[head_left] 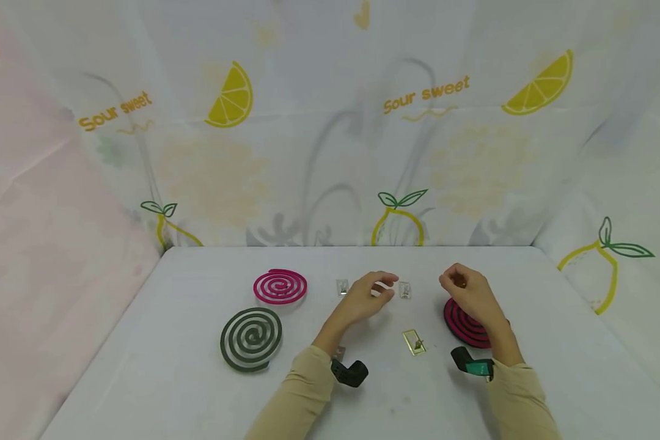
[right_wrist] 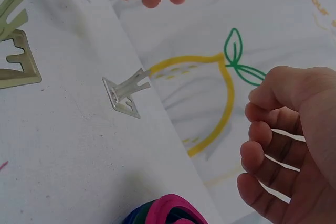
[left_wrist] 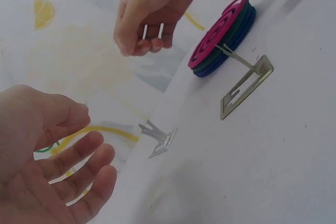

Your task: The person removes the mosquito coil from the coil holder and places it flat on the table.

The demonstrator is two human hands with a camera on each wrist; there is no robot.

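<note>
My left hand (head_left: 366, 299) is raised over the middle of the table, palm turned inward, fingers apart and loosely bent with nothing in them. Just beyond its fingertips stands a small silver metal coil stand (head_left: 404, 290) with upright prongs. My right hand (head_left: 471, 294) hangs above a stack of mosquito coils (head_left: 462, 324), pink on top with green and blue under it. Its fingers are loosely curled, the thumb close to the index finger, and no object shows between them in the right wrist view. A gold-coloured coil stand (head_left: 414, 342) lies between the two forearms.
To the left lie a single pink coil (head_left: 280, 286) and a dark green coil (head_left: 251, 339). A second silver stand (head_left: 343, 287) is left of my left hand; another stand (head_left: 339, 353) is partly hidden by that wrist. A lemon-print cloth (head_left: 308, 153) hangs behind the white table.
</note>
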